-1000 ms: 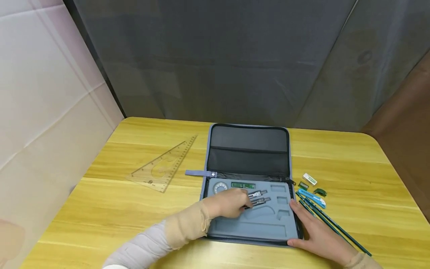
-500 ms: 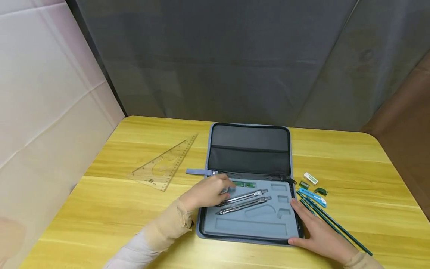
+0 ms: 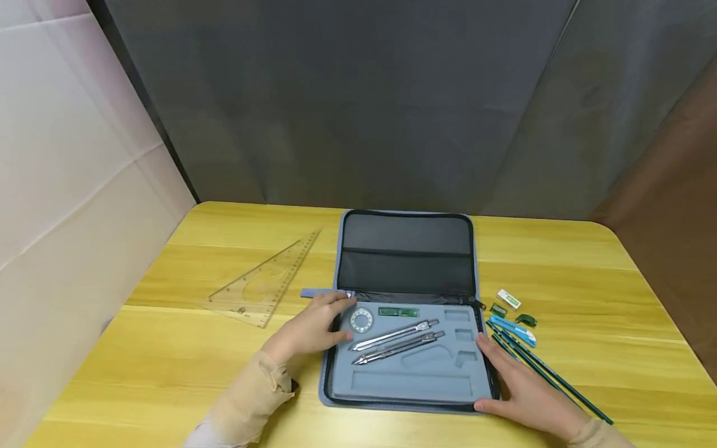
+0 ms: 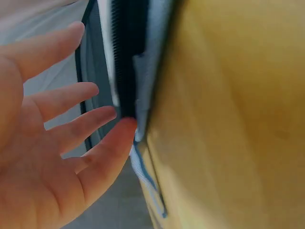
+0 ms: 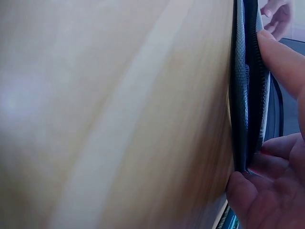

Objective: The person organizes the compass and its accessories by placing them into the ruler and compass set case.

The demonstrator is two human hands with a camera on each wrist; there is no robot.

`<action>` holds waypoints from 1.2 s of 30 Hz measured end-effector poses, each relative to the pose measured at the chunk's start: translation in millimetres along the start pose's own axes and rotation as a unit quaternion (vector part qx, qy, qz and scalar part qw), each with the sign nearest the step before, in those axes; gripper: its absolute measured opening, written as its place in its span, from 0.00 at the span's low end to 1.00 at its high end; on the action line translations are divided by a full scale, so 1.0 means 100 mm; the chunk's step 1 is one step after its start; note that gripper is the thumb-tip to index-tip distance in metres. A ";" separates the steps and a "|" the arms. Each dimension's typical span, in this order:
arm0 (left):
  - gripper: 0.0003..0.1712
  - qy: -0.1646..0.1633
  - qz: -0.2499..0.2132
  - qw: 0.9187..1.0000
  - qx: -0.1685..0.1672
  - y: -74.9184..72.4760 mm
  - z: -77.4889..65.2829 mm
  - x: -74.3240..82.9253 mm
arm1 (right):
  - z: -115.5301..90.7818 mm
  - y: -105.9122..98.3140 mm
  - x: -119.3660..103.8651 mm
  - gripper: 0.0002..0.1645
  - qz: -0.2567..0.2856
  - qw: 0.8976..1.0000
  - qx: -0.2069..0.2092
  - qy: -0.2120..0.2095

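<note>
An open zippered case [image 3: 406, 407] lies on the table, its grey-blue tray [image 3: 414, 398] facing up. Two metal compasses [image 3: 394, 336], a round white dial-like ring [image 3: 361, 320] and a small green case [image 3: 399, 312] sit in the tray. At the case's left edge is my left hand [image 3: 313, 323], fingers spread and holding nothing; the left wrist view shows its little finger at the zipper edge [image 4: 125, 71]. My right hand [image 3: 523, 389] rests against the right edge, thumb at the near corner and index finger along the side. Its other fingers are hidden in the head view.
A clear set square [image 3: 263, 283] lies left of the case. To the right are a white eraser [image 3: 508, 299], a small green sharpener [image 3: 498, 310], a dark green object [image 3: 526, 320], a blue cutter-like tool [image 3: 512, 330] and several green pencils [image 3: 554, 376]. Further tray recesses hold nothing.
My left hand has moved off the compasses, across the round ring, to the case's left edge, uncovering both. The right hand stays at the right edge. The head view has shifted slightly.
</note>
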State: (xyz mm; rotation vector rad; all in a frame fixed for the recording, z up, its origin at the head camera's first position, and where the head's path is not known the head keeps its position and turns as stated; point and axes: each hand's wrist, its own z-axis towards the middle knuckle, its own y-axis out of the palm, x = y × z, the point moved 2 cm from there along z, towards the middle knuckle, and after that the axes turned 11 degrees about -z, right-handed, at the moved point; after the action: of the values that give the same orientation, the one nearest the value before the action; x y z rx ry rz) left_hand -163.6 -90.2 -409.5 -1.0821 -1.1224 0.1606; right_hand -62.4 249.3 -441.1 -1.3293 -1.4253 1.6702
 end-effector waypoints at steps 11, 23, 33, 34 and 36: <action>0.38 -0.028 -0.008 0.999 0.012 0.09 -0.04 -0.06 | 0.02 -0.02 -0.03 0.56 -0.013 1.000 -0.005 -0.005; 0.38 -0.065 -0.038 0.997 0.028 0.12 -0.03 -0.06 | 0.02 -0.14 -0.08 0.55 -0.043 0.999 -0.017 -0.008; 0.38 -0.064 -0.030 0.997 0.035 0.13 -0.03 -0.05 | 0.09 -0.24 -0.09 0.52 -0.086 0.996 -0.019 -0.018; 0.38 -0.064 -0.030 0.997 0.035 0.13 -0.03 -0.04 | 0.10 -0.25 -0.09 0.52 -0.087 0.996 -0.021 -0.017; 0.38 -0.064 -0.030 0.997 0.034 0.12 -0.04 -0.04 | 0.12 -0.28 -0.08 0.49 -0.087 0.996 -0.026 -0.019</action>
State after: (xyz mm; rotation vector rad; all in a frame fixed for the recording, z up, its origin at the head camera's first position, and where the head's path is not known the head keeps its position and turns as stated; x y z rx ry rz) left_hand -157.4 -88.8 -421.4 -0.9878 -1.2539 0.2219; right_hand -75.4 245.7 -413.3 -1.1693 -1.5682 1.5608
